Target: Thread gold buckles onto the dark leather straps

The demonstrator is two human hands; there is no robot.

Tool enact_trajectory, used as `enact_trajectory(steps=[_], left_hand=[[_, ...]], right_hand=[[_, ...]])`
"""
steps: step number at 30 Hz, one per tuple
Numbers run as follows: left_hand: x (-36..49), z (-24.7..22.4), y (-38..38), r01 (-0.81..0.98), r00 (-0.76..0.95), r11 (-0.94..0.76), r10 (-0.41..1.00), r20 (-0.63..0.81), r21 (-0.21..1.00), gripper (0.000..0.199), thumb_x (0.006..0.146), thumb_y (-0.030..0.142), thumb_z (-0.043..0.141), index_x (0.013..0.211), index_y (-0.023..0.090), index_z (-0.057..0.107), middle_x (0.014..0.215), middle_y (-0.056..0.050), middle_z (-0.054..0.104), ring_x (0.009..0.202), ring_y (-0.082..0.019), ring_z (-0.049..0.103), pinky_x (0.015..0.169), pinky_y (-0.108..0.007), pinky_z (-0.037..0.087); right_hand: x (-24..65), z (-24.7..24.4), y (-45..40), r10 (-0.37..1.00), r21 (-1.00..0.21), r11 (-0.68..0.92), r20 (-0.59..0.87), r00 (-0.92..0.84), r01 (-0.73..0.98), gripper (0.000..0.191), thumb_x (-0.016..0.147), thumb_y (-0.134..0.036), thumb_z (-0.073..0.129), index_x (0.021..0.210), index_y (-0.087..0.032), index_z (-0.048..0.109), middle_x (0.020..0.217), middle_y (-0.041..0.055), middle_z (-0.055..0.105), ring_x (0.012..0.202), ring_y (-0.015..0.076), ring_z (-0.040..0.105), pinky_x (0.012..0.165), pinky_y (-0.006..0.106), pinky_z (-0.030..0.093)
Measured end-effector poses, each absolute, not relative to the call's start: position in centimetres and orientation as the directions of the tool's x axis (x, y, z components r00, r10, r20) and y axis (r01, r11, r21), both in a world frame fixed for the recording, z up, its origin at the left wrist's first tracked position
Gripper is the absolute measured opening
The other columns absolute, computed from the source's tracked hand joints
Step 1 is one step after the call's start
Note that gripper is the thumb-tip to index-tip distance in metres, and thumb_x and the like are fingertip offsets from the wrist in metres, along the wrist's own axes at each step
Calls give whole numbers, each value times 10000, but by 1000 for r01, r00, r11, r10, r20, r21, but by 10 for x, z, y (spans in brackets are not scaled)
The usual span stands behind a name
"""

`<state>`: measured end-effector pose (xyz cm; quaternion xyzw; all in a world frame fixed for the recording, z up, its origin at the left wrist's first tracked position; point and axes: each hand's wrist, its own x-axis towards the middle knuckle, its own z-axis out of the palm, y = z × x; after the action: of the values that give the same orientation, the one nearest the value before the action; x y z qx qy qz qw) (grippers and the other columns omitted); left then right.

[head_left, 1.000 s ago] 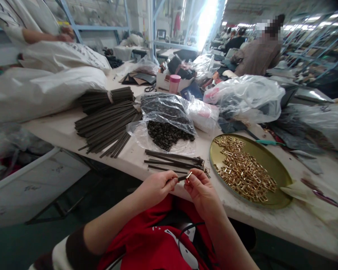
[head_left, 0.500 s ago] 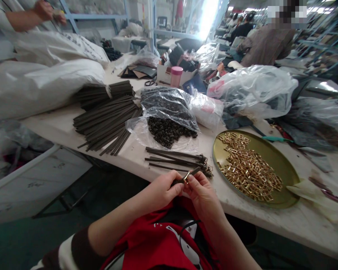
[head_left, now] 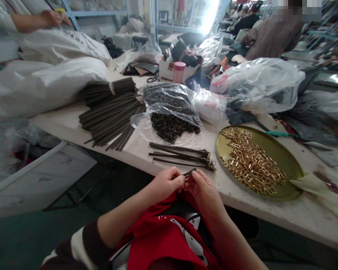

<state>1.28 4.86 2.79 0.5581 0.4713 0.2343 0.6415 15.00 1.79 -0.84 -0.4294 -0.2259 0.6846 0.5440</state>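
The left hand (head_left: 166,183) and right hand (head_left: 207,188) pinch one dark strip (head_left: 190,173) left of the gold tray (head_left: 289,165) holding metal buckles (head_left: 252,163)

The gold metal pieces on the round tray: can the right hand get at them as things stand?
Probably yes: the gold metal pieces lie uncovered on the round tray, and nothing seems to stand between them and the right hand, though it is busy with a dark strip.

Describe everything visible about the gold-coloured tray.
The tray is rounded, shallow and thin-rimmed, gold-coloured, smooth and metallic-looking. It lies flat on the pale table. Gold rectangular buckles are heaped loosely inside, leaving bare surface mainly at upper right. A pale yellow sheet overlaps its right edge.
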Motion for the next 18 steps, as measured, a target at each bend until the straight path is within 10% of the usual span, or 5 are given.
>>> enact_trajectory(steps=[18], left_hand=[[17, 22, 44, 291, 442, 192, 842, -310, 937, 169, 774, 304, 459, 680, 164, 447, 564, 41, 487, 496, -81, 419, 491, -201, 337]], right_hand=[[154, 2, 16, 973, -991, -99, -116, 197, -94, 183, 717, -337, 640, 731, -194, 526, 647, -33, 587, 599, 107, 546, 588, 240, 457]])
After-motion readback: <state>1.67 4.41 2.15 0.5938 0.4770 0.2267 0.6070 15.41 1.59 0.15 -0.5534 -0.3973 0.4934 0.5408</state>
